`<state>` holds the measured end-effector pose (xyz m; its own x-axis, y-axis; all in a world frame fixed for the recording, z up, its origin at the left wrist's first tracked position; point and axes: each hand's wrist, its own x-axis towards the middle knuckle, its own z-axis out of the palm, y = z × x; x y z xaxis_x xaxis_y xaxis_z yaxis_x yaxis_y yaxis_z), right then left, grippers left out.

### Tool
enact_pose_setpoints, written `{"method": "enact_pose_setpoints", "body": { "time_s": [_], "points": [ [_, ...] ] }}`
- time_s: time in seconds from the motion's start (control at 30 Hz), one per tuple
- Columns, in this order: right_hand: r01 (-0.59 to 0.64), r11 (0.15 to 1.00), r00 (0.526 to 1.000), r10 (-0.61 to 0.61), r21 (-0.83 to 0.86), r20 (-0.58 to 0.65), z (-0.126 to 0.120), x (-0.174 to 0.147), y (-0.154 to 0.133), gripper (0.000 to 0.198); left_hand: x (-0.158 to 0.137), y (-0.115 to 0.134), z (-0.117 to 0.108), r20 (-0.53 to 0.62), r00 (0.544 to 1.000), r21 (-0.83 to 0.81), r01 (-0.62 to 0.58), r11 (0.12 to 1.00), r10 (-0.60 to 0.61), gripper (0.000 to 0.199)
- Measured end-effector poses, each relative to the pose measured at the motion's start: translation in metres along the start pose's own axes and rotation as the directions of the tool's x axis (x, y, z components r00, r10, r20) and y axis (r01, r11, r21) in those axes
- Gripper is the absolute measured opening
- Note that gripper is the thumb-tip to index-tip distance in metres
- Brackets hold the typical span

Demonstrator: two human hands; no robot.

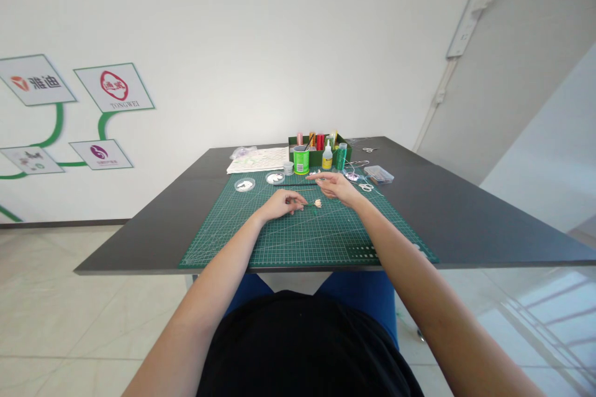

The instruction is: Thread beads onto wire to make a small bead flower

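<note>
My left hand (282, 204) is closed over the cutting mat, its fingertips pinching the thin green stem of a small flower. The pale cream flower head (318, 203) points to the right, with a bit of green (315, 212) just below it. Above and to the right of the flower, my right hand (338, 187) has its index finger stretched out to the left and the other fingers loosely bent. Nothing shows in that hand. Beyond both hands a dark thin rod (295, 184) lies across the mat.
The green cutting mat (223, 242) covers the table's middle. Two shallow dishes (244, 185) lie left. Behind are a green can (301, 161), a glue bottle (327, 156), a green box (347, 152) of thread spools and white sheets (256, 160). Scissors (366, 187) and a clear case (379, 174) lie right.
</note>
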<state>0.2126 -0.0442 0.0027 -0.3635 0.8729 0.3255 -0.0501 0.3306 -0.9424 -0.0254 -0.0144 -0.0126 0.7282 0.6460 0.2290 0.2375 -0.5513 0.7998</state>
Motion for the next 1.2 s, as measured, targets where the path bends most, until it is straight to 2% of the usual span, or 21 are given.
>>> {"method": "enact_pose_setpoints", "body": {
  "time_s": [0.4, 0.57, 0.83, 1.2],
  "points": [
    [-0.042, 0.999, 0.998, 0.041, -0.022, -0.037, -0.004, 0.002, 0.011, 0.061, 0.002, 0.002, 0.001, -0.007, 1.000, -0.199, 0.010, 0.980, -0.012, 0.039],
    [-0.100, 0.990, 0.994, 0.095, -0.099, -0.055, -0.005, 0.004, 0.015, 0.061, 0.003, 0.000, 0.000, -0.041, 0.999, -0.298, -0.008, 0.954, -0.004, 0.042],
    [-0.156, 0.969, 0.987, 0.149, -0.192, -0.051, -0.008, 0.009, 0.026, 0.051, 0.005, -0.005, -0.001, -0.104, 0.994, -0.330, -0.021, 0.944, -0.014, 0.042],
    [-0.220, 0.918, 0.976, 0.203, -0.331, -0.084, -0.006, 0.010, 0.031, 0.052, 0.004, 0.001, -0.003, -0.208, 0.978, -0.321, -0.065, 0.945, -0.003, 0.040]
  ]
}}
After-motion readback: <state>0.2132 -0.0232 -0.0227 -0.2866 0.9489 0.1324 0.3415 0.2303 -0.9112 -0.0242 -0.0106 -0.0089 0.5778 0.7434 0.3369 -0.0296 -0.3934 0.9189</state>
